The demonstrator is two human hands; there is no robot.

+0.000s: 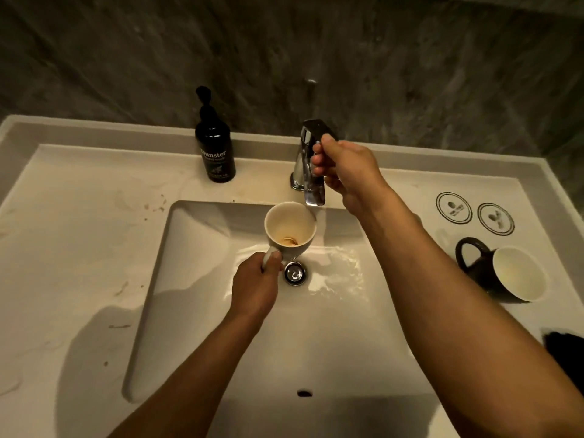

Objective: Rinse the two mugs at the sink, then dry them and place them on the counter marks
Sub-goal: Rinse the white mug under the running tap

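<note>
A white mug (290, 227) with brown dregs at its bottom hangs over the sink basin (202, 279), just below the faucet spout. My left hand (256, 284) grips its handle. My right hand (343, 172) is closed around the lever of the chrome faucet (305, 172). A second mug (505, 273), dark outside and pale inside, lies tilted on the counter to the right. Two round counter marks (453, 207) (495, 219) sit beyond it. The basin floor around the drain (295, 273) is wet.
A black pump bottle (215, 150) stands on the counter left of the faucet. A dark cloth (565, 355) lies at the right edge, near the tilted mug. Brown stains dot the left counter. A dark wall rises behind the sink.
</note>
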